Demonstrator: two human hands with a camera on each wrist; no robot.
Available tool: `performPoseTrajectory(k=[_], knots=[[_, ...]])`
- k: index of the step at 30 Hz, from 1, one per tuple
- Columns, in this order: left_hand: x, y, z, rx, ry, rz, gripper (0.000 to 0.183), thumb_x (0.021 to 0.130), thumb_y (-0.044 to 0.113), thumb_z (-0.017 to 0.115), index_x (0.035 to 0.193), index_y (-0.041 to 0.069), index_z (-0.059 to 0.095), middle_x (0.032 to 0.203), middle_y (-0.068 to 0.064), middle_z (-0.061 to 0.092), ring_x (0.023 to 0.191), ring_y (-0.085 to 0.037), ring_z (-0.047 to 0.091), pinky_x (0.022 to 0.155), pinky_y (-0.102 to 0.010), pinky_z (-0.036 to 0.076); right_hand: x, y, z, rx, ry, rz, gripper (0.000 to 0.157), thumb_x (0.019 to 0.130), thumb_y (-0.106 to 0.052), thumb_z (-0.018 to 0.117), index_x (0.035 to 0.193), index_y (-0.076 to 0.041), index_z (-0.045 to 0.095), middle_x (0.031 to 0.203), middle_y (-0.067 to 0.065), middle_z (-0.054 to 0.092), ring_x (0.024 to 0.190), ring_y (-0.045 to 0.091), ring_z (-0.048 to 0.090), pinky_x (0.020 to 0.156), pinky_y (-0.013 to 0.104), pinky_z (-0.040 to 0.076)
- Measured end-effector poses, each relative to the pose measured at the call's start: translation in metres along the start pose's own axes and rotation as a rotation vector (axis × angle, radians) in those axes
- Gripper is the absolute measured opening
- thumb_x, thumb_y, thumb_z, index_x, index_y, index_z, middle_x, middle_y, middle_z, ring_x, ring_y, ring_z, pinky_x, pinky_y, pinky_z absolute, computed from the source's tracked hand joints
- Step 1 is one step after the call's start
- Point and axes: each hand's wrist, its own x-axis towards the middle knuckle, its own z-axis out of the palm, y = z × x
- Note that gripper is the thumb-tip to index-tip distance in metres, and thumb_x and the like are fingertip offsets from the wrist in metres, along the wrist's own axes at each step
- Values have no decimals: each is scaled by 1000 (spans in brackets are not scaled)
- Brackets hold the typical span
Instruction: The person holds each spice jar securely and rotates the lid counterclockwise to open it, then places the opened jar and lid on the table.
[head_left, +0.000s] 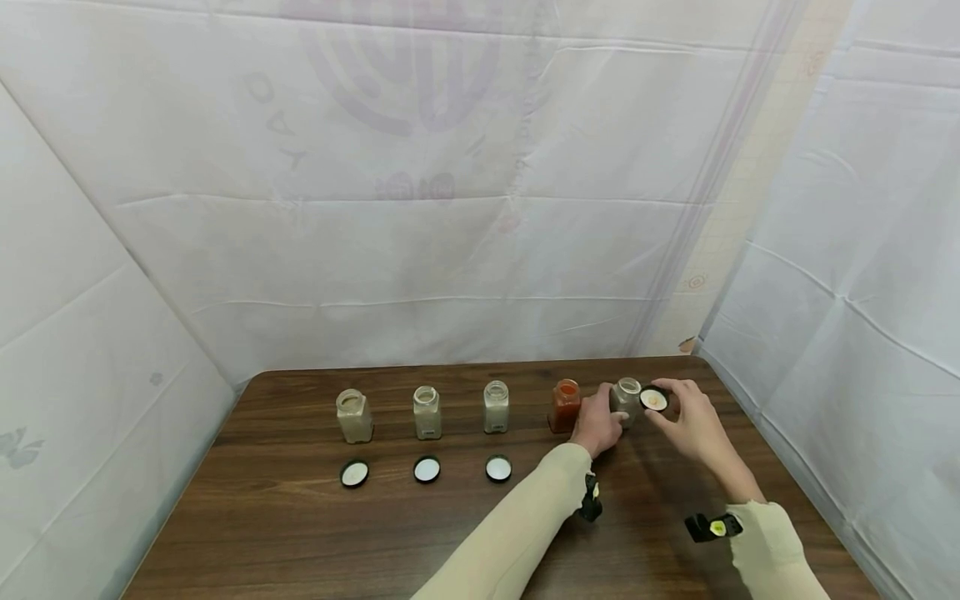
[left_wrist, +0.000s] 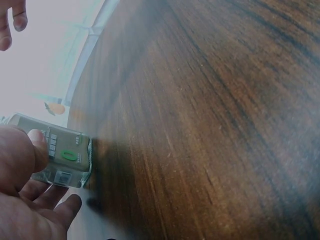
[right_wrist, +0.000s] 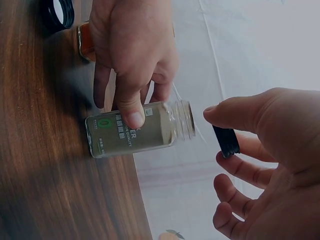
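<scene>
My left hand [head_left: 597, 421] grips a small glass spice jar [right_wrist: 152, 132] of grey-brown powder, thumb across its printed label. The jar stands upright on the table with its threaded mouth uncovered. Just to its right, my right hand [head_left: 693, 423] pinches a black screw lid [right_wrist: 226, 141] by the rim, apart from the jar. In the head view this lid's pale inner face is turned upward, with some yellowish residue on it. An open jar of red-orange powder [head_left: 566, 407] stands against the left side of my left hand.
Farther left stand three more uncapped jars of pale powder: a left one [head_left: 355, 417], a middle one [head_left: 427, 413] and a right one [head_left: 496, 407]. Black lids [head_left: 354, 474] lie inside-up in front of them. White cloth walls [head_left: 840, 333] border the brown wooden table [head_left: 300, 533].
</scene>
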Motion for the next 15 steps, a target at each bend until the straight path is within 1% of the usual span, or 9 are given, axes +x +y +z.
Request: performPoseTrajectory(k=[3,8,15], knots=[[0,1,0,2,-1,-6,42,97,23,73,136,19,57,116,-3,72,103,-15,68,84,-31,56,-2,0,-1,3,-13,4,47,91,-9,78,131,5,60,121,30,58,84,30,55,70,41,43],[1,2,0,1,-1,-15,42,97,23,74,135,19,57,116,-3,72,103,-14,67,84,-31,56,-6,1,0,5,-53,27,49,90,-10,79,133,4,60,126,30,58,87,32,55,71,43,45],[0,2,0,-2,1,-14,40,97,22,74,133,18,57,113,-3,72,100,-13,67,84,-31,55,-8,4,2,-3,-51,4,49,88,-9,81,131,5,61,120,27,61,79,25,50,68,39,41]])
